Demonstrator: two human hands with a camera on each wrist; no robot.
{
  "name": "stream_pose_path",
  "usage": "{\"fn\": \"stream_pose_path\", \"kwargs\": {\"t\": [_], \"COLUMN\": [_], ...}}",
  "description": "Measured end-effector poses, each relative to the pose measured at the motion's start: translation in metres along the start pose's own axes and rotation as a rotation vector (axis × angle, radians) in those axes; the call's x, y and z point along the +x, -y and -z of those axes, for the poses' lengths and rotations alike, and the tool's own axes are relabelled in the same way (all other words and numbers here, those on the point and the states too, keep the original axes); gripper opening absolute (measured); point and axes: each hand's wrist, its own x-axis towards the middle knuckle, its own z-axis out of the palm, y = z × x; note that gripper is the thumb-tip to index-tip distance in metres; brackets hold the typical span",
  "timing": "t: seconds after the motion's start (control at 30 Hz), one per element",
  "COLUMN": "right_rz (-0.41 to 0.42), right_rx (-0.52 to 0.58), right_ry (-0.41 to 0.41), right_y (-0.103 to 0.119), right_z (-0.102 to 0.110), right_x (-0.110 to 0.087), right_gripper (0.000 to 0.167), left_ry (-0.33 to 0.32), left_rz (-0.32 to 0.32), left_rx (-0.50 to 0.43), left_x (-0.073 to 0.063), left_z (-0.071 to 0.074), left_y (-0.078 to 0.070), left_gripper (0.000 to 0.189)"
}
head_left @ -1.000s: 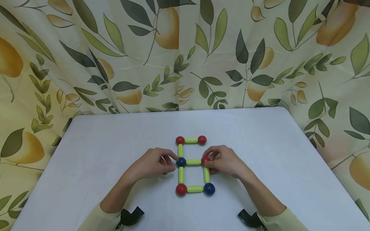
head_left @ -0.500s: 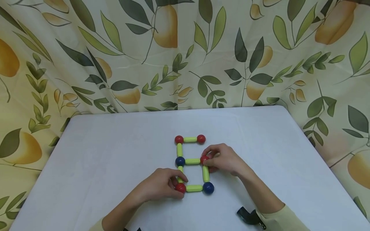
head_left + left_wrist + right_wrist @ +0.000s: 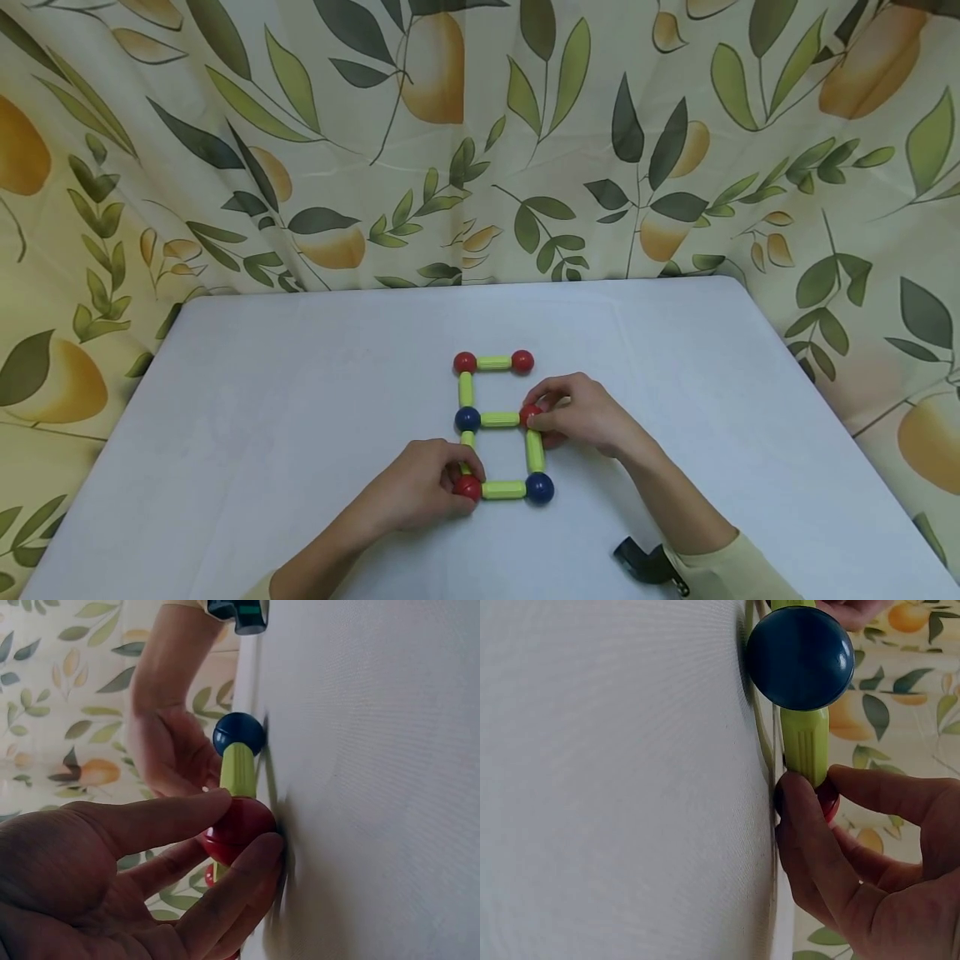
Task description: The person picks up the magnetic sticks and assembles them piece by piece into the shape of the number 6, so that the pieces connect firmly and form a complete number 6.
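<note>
A flat figure of red and blue balls joined by ribbed light-green rods lies on the white table. My left hand (image 3: 429, 486) pinches the red ball (image 3: 238, 829) at the figure's near left corner between thumb and fingers. On the figure's right side my right hand (image 3: 581, 417) pinches another red ball (image 3: 529, 414), mostly covered by the fingers. A blue ball (image 3: 539, 488) forms the near right corner, joined by a green rod (image 3: 503, 490) to the left-held ball. Another blue ball (image 3: 467, 419) sits mid-left. Two red balls with a rod (image 3: 493, 363) between them form the far end.
The white table (image 3: 300, 375) runs back to a curtain (image 3: 480, 167) printed with leaves and fruit. A black strap-like device (image 3: 649, 565) sits at the right wrist, by the sleeve.
My left hand has moved from beside the mid-left blue ball toward me and taken hold of the near left red ball. The right hand has kept its grip.
</note>
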Motion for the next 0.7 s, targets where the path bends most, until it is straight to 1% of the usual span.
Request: {"fn": "stream_pose_path", "kwargs": {"t": [0.23,0.4,0.6,0.7], "right_rz": [-0.001,0.005,0.021,0.024], "right_rx": [0.011,-0.001,-0.067,-0.094], "right_ry": [0.007,-0.004,-0.043,-0.049], "right_y": [0.0,0.001,0.002,0.002], "right_z": [0.0,0.001,0.004,0.006], "right_x": [0.001,0.004,0.016,0.022], "right_gripper": [0.019,0.019,0.021,0.022], "left_ry": [-0.008,-0.027,-0.065,-0.079], "left_rz": [-0.001,-0.001,0.008,0.018], "left_rx": [0.008,0.018,0.026,0.034], "left_x": [0.0,0.004,0.013,0.018], "left_z": [0.0,0.0,0.003,0.004], "left_y": [0.0,0.0,-0.001,-0.001], "left_gripper": [0.021,0.022,0.022,0.022]}}
